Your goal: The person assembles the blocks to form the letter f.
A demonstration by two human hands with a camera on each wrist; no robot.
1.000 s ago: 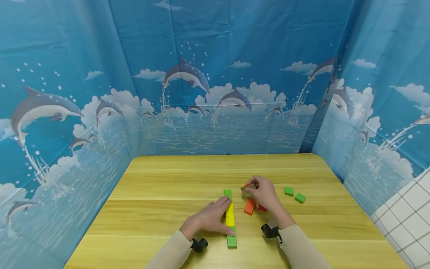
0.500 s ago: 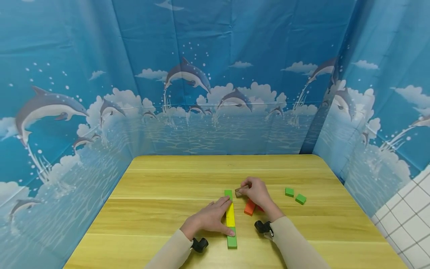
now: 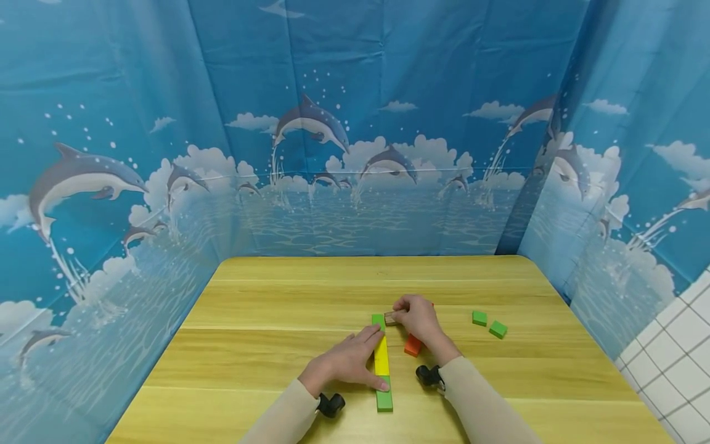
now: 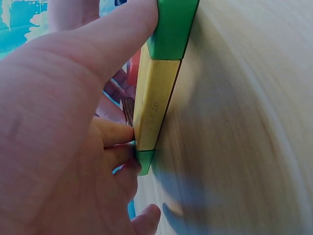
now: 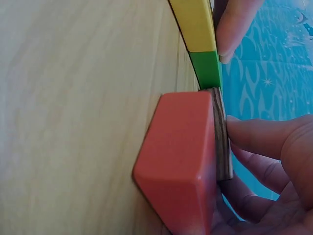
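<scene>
Head view: you are bracing the green-yellow-green row of blocks (image 3: 381, 364) near the table's (image 3: 266, 345) front edge with your left hand (image 3: 346, 364), fingers flat along its side so it stays straight. Your right hand (image 3: 417, 317) is pinching a brown block (image 3: 391, 318) — bringing it against the row's far green end — beside an orange block (image 3: 412, 345).

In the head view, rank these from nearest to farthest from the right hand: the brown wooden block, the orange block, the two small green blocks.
1. Brown wooden block: pinched in the right hand, at its fingertips.
2. Orange block: just below the hand, partly under it.
3. Two small green blocks: off to the right; too close together to rank.
</scene>
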